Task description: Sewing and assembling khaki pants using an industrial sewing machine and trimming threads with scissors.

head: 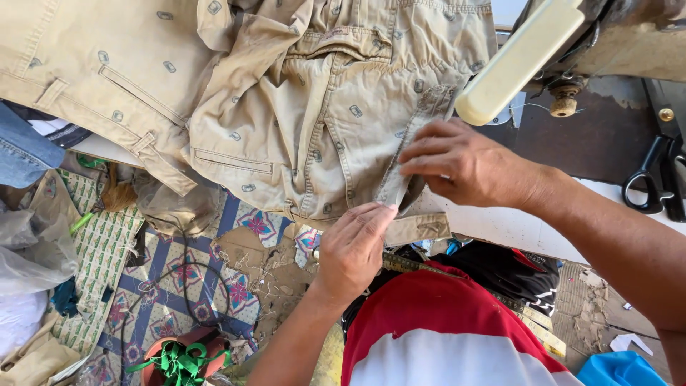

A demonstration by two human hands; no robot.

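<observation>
Both hands pinch the khaki trousers' waistband strip (400,182): left hand (354,250) below, right hand (457,161) above. The soft, limp cloth is probably best gripped along its stitched edge.

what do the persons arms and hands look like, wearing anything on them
Both forearms are bare in view: no sleeves, gloves, watch or bands, and no rings that show on the left hand or the right hand. The nails are short. Below the arms shows a red and white shirt.
</observation>
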